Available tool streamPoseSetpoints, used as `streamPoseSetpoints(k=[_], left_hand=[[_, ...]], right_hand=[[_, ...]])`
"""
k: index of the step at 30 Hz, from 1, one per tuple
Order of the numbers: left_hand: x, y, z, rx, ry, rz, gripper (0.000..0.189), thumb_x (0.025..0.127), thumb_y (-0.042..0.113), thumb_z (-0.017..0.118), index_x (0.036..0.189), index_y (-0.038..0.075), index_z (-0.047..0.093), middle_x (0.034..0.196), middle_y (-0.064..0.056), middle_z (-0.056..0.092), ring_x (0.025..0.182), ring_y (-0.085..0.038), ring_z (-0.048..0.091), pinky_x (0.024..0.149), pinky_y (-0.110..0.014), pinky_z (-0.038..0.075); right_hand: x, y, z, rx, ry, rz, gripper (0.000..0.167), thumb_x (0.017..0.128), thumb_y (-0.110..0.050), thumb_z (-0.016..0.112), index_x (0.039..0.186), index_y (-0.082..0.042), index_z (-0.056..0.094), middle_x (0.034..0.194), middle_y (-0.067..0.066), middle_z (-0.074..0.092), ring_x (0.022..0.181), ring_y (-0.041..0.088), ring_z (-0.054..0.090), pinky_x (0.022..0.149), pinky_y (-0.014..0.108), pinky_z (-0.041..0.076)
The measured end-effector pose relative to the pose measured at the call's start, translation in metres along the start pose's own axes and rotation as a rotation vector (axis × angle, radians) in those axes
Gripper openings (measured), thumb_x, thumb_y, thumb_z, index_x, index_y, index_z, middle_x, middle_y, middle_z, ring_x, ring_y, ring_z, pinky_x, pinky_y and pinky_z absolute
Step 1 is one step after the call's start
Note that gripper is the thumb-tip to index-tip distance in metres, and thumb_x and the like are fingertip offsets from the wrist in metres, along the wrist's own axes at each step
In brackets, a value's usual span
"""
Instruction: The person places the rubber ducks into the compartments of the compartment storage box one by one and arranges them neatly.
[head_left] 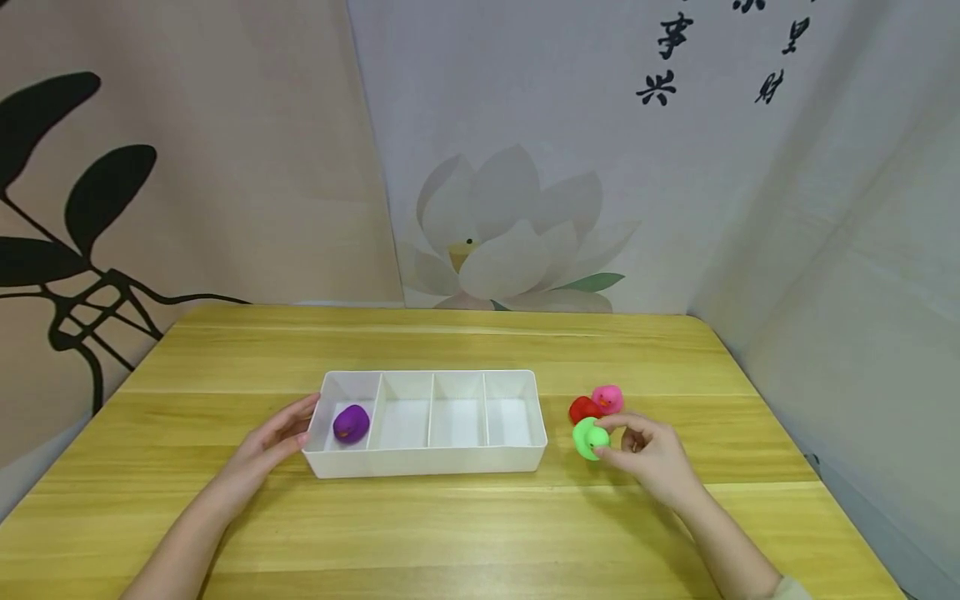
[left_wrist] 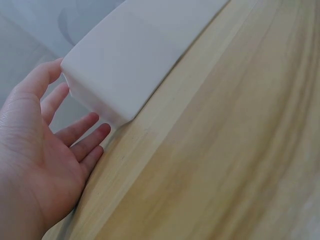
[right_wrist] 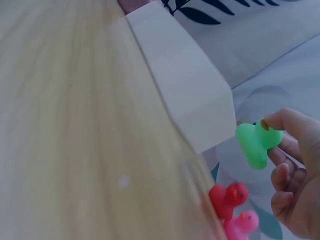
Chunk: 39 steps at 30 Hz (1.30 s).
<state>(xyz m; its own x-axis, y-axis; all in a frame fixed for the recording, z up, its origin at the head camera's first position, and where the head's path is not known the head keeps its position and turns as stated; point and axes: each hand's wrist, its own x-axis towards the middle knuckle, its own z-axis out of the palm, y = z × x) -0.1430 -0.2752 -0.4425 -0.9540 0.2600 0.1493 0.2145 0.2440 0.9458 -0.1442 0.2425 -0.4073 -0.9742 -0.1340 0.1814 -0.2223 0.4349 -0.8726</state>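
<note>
A white divided tray [head_left: 427, 462] rests on the table, with a purple rubber duck [head_left: 351, 424] in its leftmost compartment. My left hand [head_left: 264, 444] touches the tray's left end with thumb and fingertips; in the left wrist view the fingers [left_wrist: 82, 128] are loosely extended by its corner. Between thumb and index finger, my right hand [head_left: 651, 454] pinches a green rubber duck [head_left: 589, 438] to the right of the tray. The right wrist view shows this green duck [right_wrist: 257, 142] raised off the tabletop. Just behind it stand a red duck [head_left: 582, 409] and a pink duck [head_left: 608, 398].
The tray has four compartments in a row, split by thin dividers [head_left: 431, 408]. Under everything lies a wooden table [head_left: 465, 542]. Behind its far edge hangs a printed cloth [head_left: 510, 100], and another pale cloth [head_left: 847, 275] hangs along the right side.
</note>
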Motion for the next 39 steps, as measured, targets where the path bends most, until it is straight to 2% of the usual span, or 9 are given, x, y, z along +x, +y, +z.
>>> streamPoseSetpoints(k=[5, 9, 13, 18, 23, 29, 34, 39], left_hand=[[-0.001, -0.001, -0.002, 0.003, -0.003, 0.001, 0.05, 0.101, 0.01, 0.045, 0.149, 0.007, 0.032, 0.141, -0.019, 0.043, 0.117, -0.004, 0.047, 0.09, -0.021, 0.041], [-0.001, -0.001, -0.003, 0.002, -0.003, 0.004, 0.05, 0.101, 0.01, 0.045, 0.149, 0.006, 0.033, 0.141, -0.019, 0.043, 0.117, -0.005, 0.047, 0.09, -0.021, 0.041], [-0.001, -0.001, -0.003, 0.007, 0.001, 0.007, 0.05, 0.101, 0.01, 0.045, 0.148, 0.006, 0.033, 0.141, -0.019, 0.044, 0.117, -0.005, 0.047, 0.09, -0.021, 0.041], [0.0, -0.002, -0.002, 0.013, 0.003, 0.006, 0.05, 0.101, 0.01, 0.046, 0.149, 0.006, 0.033, 0.141, -0.022, 0.042, 0.117, -0.005, 0.048, 0.09, -0.021, 0.04], [0.0, -0.002, -0.002, 0.015, 0.009, -0.001, 0.05, 0.1, 0.01, 0.046, 0.149, 0.006, 0.032, 0.141, -0.024, 0.041, 0.116, -0.004, 0.048, 0.09, -0.021, 0.04], [-0.001, -0.002, -0.002, 0.002, 0.006, 0.008, 0.05, 0.1, 0.009, 0.046, 0.148, 0.004, 0.033, 0.139, -0.013, 0.047, 0.116, -0.004, 0.048, 0.09, -0.021, 0.041], [-0.001, 0.0, -0.002, 0.004, 0.007, 0.004, 0.05, 0.1, 0.01, 0.046, 0.148, 0.005, 0.033, 0.141, -0.021, 0.043, 0.116, -0.004, 0.048, 0.09, -0.021, 0.04], [-0.001, 0.001, -0.002, -0.003, 0.005, 0.006, 0.05, 0.1, 0.01, 0.046, 0.148, 0.005, 0.033, 0.141, -0.023, 0.042, 0.117, -0.005, 0.048, 0.09, -0.021, 0.04]], right_hand=[[0.004, -0.019, 0.005, 0.026, 0.01, 0.011, 0.029, 0.072, -0.009, 0.083, 0.099, -0.009, 0.072, 0.063, 0.003, 0.048, 0.057, 0.012, 0.042, 0.043, 0.022, 0.032], [0.009, -0.033, 0.01, 0.057, 0.003, 0.016, 0.03, 0.072, -0.01, 0.084, 0.099, -0.007, 0.072, 0.068, 0.005, 0.049, 0.06, 0.013, 0.044, 0.047, 0.021, 0.034], [0.015, -0.044, 0.015, 0.083, -0.017, -0.007, 0.029, 0.073, -0.011, 0.083, 0.1, -0.005, 0.072, 0.075, 0.008, 0.053, 0.063, 0.014, 0.046, 0.05, 0.021, 0.037], [0.022, -0.058, 0.023, 0.086, -0.044, -0.048, 0.028, 0.074, -0.013, 0.083, 0.099, -0.008, 0.072, 0.086, 0.009, 0.058, 0.065, 0.016, 0.046, 0.053, 0.022, 0.038], [0.03, -0.071, 0.033, 0.084, -0.075, -0.096, 0.026, 0.074, -0.014, 0.084, 0.097, -0.011, 0.072, 0.083, 0.011, 0.059, 0.061, 0.016, 0.045, 0.049, 0.022, 0.035], [0.039, -0.089, 0.049, 0.098, -0.115, -0.106, 0.026, 0.073, -0.013, 0.084, 0.097, -0.013, 0.072, 0.087, 0.005, 0.062, 0.061, 0.016, 0.045, 0.046, 0.021, 0.032], [0.047, -0.098, 0.067, 0.095, -0.148, -0.133, 0.025, 0.073, -0.013, 0.084, 0.096, -0.016, 0.073, 0.088, 0.002, 0.062, 0.063, 0.017, 0.046, 0.047, 0.021, 0.033], [0.054, -0.105, 0.086, 0.092, -0.175, -0.19, 0.023, 0.075, -0.012, 0.082, 0.096, -0.016, 0.073, 0.088, -0.001, 0.063, 0.062, 0.017, 0.047, 0.049, 0.022, 0.035]])
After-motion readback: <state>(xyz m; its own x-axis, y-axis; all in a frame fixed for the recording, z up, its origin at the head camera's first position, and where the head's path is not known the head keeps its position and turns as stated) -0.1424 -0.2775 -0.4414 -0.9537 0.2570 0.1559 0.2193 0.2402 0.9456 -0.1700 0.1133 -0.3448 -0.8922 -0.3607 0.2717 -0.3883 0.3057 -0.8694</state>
